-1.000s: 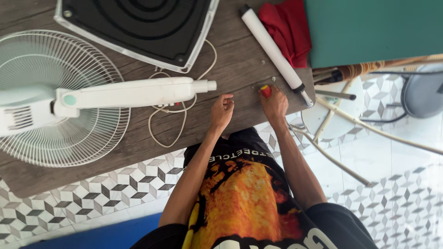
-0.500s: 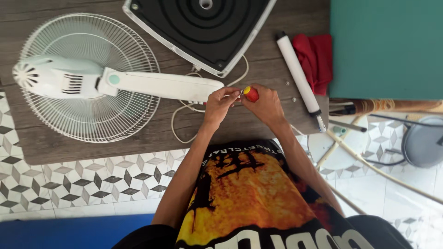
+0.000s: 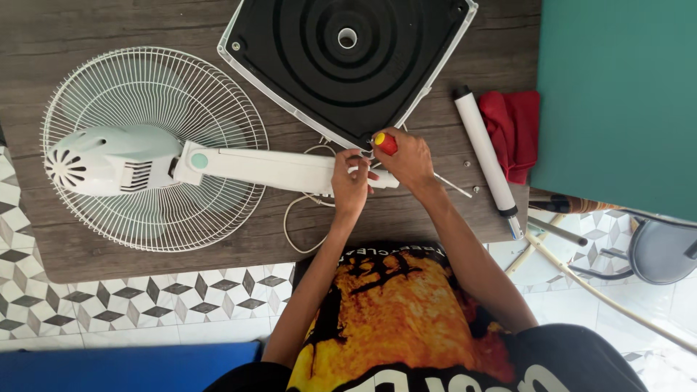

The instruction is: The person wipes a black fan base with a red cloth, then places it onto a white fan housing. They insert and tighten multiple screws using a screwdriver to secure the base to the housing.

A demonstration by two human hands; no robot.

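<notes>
On the dark wooden worktop (image 3: 87, 250), the square black fan base (image 3: 348, 58) lies just beyond my hands. My left hand (image 3: 351, 181) grips the white plastic fan stem (image 3: 268, 167); my right hand (image 3: 408, 161) is closed around a red-handled screwdriver (image 3: 385, 143).

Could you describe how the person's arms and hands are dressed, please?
Both the left hand and the right hand are bare, with no gloves, rings or watch visible. The forearms are uncovered; black short sleeves belong to a black shirt with an orange-yellow print.

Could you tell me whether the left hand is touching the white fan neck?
Touching: the head view shows the left hand with fingers curled over the white fan neck.
</notes>
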